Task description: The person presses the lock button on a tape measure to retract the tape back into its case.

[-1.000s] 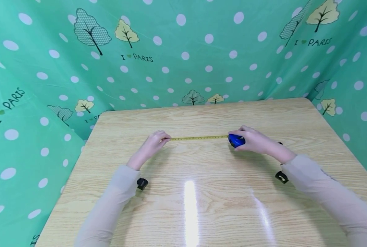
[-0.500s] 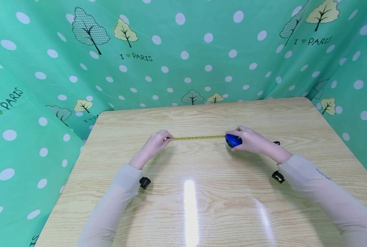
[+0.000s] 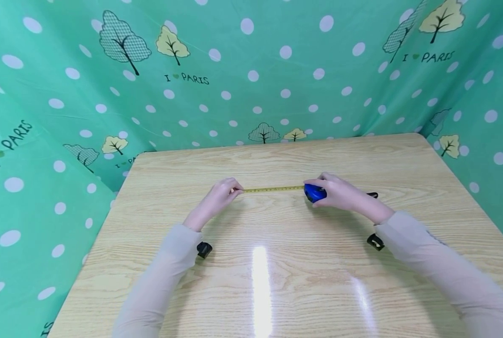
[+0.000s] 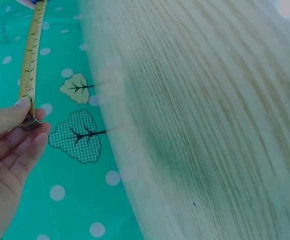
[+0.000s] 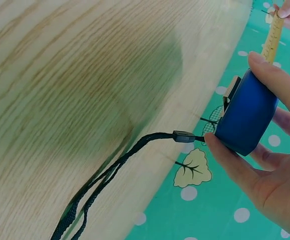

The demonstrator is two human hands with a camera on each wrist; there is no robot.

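Observation:
My right hand (image 3: 335, 191) grips the blue case of a tape measure (image 5: 247, 112), held above the table. A yellow blade (image 3: 273, 189) with black markings runs from the case across to my left hand (image 3: 223, 193). In the left wrist view, the thumb and fingers pinch the metal hook (image 4: 29, 123) at the blade's end. The blade is stretched nearly straight between both hands. A black wrist strap (image 5: 157, 136) hangs from the case's lower end in the right wrist view.
Below the hands lies a light wood-grain table (image 3: 276, 291) with a bright light reflection near its front. A green dotted curtain (image 3: 234, 61) printed with trees stands behind and at both sides. Black camera mounts (image 3: 375, 241) show under both sleeves.
Both hands have come closer together, the left moving right and the right moving left. The stretch of blade showing between them has become shorter.

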